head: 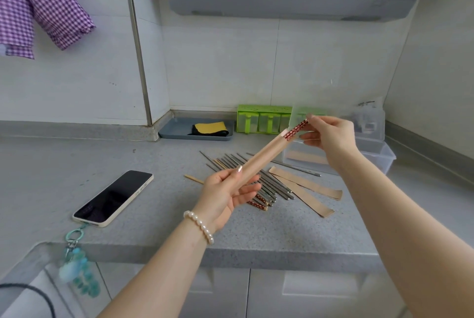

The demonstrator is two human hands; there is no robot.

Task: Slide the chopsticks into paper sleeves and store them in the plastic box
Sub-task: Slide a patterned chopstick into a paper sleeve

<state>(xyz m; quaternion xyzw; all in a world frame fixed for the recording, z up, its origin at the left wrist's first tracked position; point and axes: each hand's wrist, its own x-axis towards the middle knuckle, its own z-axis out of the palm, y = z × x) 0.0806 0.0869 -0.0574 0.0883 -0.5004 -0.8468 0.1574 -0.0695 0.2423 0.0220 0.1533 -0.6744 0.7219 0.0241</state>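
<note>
A grey speckled counter (128,153) runs along a white tiled wall, under a grey appliance. Above the counter, a pair of chopsticks (297,129) sits mostly inside a brown paper sleeve (261,161), only the red patterned tops sticking out at the upper end. The left hand (228,194) pinches the sleeve's lower end between thumb and fingers; the right hand (328,135) closes its fingertips on the red tops. Below them on the counter lies a loose heap of metal chopsticks (246,176), with empty sleeves (307,189) just beside it to the right. The clear plastic box (379,156) stands behind the right wrist, and seems to hold a filled sleeve, though the wall blurs it. Farther off are a green spice rack (264,118), a grey tray (179,129) and a phone (112,198).
</note>
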